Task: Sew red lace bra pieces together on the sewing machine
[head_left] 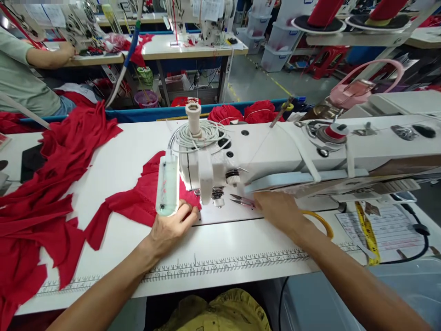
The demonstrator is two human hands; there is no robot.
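Note:
My left hand [171,226] lies on the white table with its fingers stretched flat on a piece of red fabric [138,200], just left of the needle [217,198] of a white sewing machine [262,156]. My right hand [277,209] reaches under the machine arm and closes on small thread snips [241,200], whose blades point left toward the needle. A clear lamp [167,186] on the machine head hides part of the fabric.
A heap of red fabric pieces [44,193] covers the table's left side. A printed ruler strip [206,265] runs along the front edge. A yellow tape measure [368,232] and a paper sheet lie at the right. Another person's arm [31,59] works at the far-left bench.

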